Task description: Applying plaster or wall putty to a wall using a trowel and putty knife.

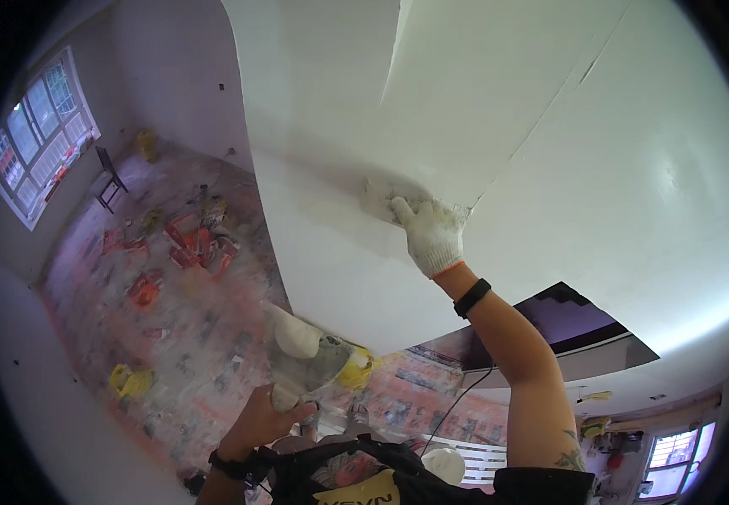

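Observation:
My right hand (433,239), in a white knitted glove with an orange cuff, grips a flat plastering trowel (381,202). Its blade lies against a large smooth white surface (322,109); the handle is mostly hidden by the fingers. A thin seam line (541,122) runs across this surface, up and right from the trowel. Lower down, my bare left hand (268,421) is closed round the handle of a grey hawk (318,366), held below the surface's edge. On the hawk sits a lump of white putty (297,337).
An opening (566,320) with dark, jagged edges breaks the white surface at the right. A black cable (457,404) hangs beside my right arm. A white bucket (444,465) stands below. Red bags (200,244), a yellow bag (131,380) and a chair (109,178) are on the floor at left.

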`<control>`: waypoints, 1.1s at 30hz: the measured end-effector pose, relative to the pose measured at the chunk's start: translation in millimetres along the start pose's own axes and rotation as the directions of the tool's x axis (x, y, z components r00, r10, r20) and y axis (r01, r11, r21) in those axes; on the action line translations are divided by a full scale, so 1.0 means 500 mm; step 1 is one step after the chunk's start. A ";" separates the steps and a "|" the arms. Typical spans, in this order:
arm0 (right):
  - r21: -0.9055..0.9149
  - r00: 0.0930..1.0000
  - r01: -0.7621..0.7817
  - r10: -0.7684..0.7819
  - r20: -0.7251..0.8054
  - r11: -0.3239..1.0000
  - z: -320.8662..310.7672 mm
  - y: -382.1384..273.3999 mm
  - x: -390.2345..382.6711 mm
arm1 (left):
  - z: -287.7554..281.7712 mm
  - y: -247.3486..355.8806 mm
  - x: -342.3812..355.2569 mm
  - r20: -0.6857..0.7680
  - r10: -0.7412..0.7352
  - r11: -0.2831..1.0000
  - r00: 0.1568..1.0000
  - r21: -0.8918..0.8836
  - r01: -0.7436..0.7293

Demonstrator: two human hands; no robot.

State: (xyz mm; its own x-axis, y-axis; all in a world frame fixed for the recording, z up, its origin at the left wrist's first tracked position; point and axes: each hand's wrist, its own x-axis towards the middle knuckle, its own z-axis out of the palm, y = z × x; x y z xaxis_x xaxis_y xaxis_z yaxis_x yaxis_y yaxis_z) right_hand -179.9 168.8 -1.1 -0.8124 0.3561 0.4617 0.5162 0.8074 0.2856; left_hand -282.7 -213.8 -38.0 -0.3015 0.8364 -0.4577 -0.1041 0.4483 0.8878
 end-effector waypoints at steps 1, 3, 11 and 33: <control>0.000 0.991 -0.042 0.042 0.129 0.999 0.014 -0.009 -0.012 | 0.000 -0.004 -0.007 -0.004 -0.014 1.000 1.000 -0.018 0.013; -0.016 0.963 -0.083 0.085 0.256 0.996 0.047 -0.003 -0.044 | 0.005 0.000 -0.017 0.000 -0.021 0.999 1.000 -0.039 0.021; 0.925 0.915 -0.361 0.236 0.327 0.120 -0.131 0.062 -0.057 | -0.009 0.001 0.010 0.122 0.109 0.993 0.987 0.033 -0.114; 0.393 0.948 -0.055 0.172 -0.269 0.918 -0.815 0.365 0.201 | 0.007 0.198 0.034 0.124 0.157 0.977 0.980 0.124 -0.172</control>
State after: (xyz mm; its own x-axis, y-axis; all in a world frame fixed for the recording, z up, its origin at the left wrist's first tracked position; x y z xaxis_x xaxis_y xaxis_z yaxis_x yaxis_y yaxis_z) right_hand -56.8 160.3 439.7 -0.6083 0.3493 0.7127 0.4117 0.9066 -0.0930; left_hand -294.7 -153.8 42.0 -0.1944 0.9289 -0.3153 0.0674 0.3333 0.9404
